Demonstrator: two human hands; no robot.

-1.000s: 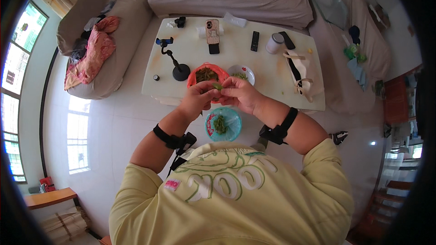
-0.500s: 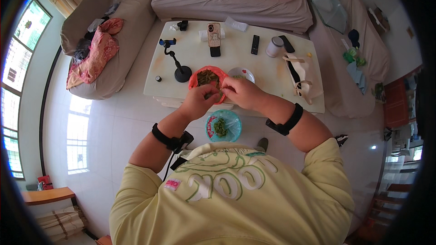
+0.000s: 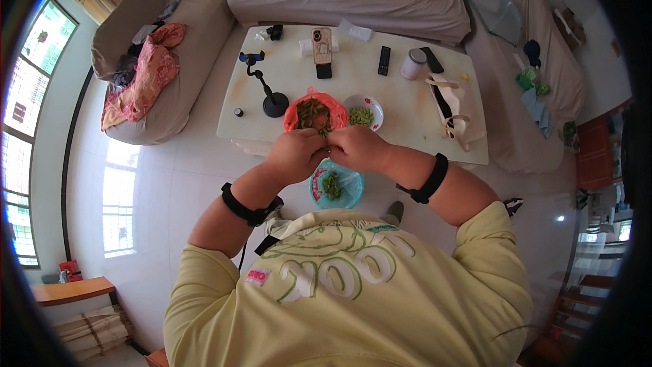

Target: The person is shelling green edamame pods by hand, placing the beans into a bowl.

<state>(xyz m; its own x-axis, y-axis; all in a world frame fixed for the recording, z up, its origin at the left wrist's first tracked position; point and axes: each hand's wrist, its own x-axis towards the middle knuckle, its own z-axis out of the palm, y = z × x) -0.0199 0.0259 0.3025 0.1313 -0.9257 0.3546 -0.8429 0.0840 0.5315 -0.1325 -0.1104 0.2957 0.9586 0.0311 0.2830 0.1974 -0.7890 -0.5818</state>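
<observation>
At the table's near edge, above one teal bin, two hands, left hand and right hand, meet with fingertips closed on what looks like one green pod, mostly hidden. It should be light, pliable and easily bruised, best held by its ends. Just beyond are one red bag of uncountable pods and one white bowl of small green pieces.
</observation>
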